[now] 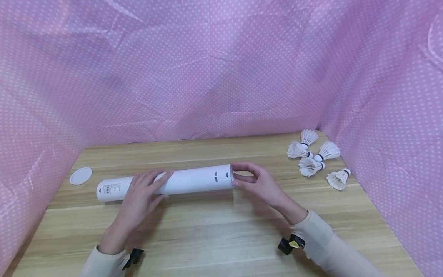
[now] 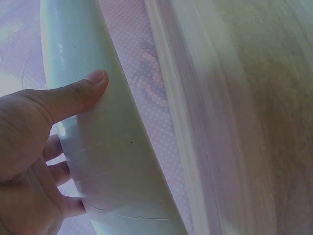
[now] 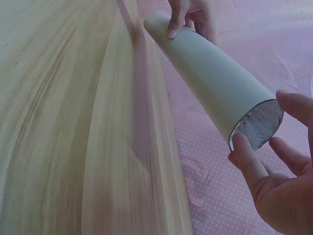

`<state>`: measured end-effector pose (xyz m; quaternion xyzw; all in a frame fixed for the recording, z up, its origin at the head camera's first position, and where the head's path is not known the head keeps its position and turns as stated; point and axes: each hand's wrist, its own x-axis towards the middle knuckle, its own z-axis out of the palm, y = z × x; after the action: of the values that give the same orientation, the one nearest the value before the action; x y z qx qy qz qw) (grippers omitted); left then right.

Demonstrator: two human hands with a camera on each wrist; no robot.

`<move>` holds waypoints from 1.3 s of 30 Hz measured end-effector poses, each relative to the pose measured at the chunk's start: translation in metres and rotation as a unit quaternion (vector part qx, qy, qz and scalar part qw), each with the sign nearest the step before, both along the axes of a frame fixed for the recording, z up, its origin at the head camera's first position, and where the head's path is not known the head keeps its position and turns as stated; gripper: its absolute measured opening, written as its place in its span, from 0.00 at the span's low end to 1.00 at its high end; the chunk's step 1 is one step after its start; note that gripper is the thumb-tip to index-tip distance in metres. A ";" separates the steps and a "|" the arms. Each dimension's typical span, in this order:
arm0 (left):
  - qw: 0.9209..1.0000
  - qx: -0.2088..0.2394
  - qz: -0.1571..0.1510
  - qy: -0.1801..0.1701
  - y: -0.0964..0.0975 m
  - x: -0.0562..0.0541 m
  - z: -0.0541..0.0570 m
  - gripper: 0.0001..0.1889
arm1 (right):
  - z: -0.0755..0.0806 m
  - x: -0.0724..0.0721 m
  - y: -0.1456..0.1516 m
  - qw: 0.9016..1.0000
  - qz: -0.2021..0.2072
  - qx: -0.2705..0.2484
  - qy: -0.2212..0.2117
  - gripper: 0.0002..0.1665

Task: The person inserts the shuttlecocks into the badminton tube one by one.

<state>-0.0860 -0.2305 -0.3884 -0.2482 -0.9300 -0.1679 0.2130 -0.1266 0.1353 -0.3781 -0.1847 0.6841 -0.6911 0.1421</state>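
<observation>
A long white shuttlecock tube [image 1: 197, 180] lies level across the middle, held just above the wooden table. My left hand [image 1: 140, 194] grips it left of its middle; in the left wrist view the thumb [image 2: 85, 93] lies along the near side and the other fingers go round behind. At the tube's right end my right hand [image 1: 259, 182] holds the rim between thumb and fingers. That end is uncovered in the right wrist view, where a crinkled silvery-grey inside [image 3: 259, 125] shows. What lies deeper in the tube is hidden.
A round white lid [image 1: 81, 176] lies on the table [image 1: 207, 238] at the far left. Several white shuttlecocks [image 1: 311, 166] are grouped at the back right, one of them [image 1: 338, 179] a little apart. Pink dotted cloth [image 1: 207, 77] walls in the back and sides.
</observation>
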 end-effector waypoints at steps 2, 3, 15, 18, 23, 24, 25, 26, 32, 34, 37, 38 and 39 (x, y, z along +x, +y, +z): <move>1.000 -0.003 0.002 0.001 0.000 -0.001 0.000 0.47 | -0.002 0.000 0.000 1.000 0.009 -0.006 0.001 0.32; 1.000 -0.004 0.003 0.001 -0.001 -0.001 0.001 0.47 | -0.003 0.000 0.001 1.000 0.015 -0.008 0.002 0.32; 1.000 -0.004 0.005 -0.013 -0.004 -0.001 0.000 0.48 | -0.006 0.002 0.020 0.997 0.016 0.071 0.030 0.32; 1.000 -0.002 0.006 -0.013 -0.004 -0.001 0.000 0.48 | -0.006 0.005 0.031 0.994 0.002 0.099 0.045 0.31; 1.000 0.000 0.006 -0.015 -0.007 -0.001 0.000 0.48 | -0.012 0.010 0.055 0.986 -0.026 0.140 0.091 0.31; 1.000 0.000 0.006 -0.015 -0.008 -0.001 0.000 0.48 | -0.014 0.010 0.060 0.982 -0.032 0.149 0.107 0.30; 1.000 0.000 0.007 -0.017 -0.008 -0.001 0.000 0.48 | -0.015 0.011 0.065 0.978 -0.038 0.160 0.126 0.30; 1.000 0.001 0.007 -0.019 -0.008 -0.001 0.000 0.48 | -0.017 0.012 0.070 0.973 -0.045 0.170 0.149 0.30; 1.000 0.002 0.004 -0.018 -0.008 -0.002 0.001 0.48 | -0.022 0.014 0.103 0.901 -0.099 0.255 0.337 0.33; 1.000 0.001 0.003 -0.016 -0.008 -0.002 0.001 0.48 | -0.023 0.014 0.115 0.867 -0.113 0.288 0.391 0.34; 1.000 -0.001 0.004 -0.016 -0.008 -0.003 0.001 0.48 | -0.023 0.015 0.132 0.833 -0.123 0.324 0.431 0.33; 1.000 -0.001 0.004 -0.016 -0.008 -0.003 0.000 0.48 | -0.023 0.016 0.138 0.825 -0.126 0.333 0.440 0.31; 1.000 -0.002 0.004 -0.016 -0.008 -0.004 0.000 0.48 | -0.023 0.017 0.144 0.818 -0.129 0.341 0.445 0.28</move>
<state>-0.0896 -0.2382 -0.3881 -0.2422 -0.9346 -0.1694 0.1980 -0.1099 0.2790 -0.4014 -0.3221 0.8823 -0.2682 -0.2142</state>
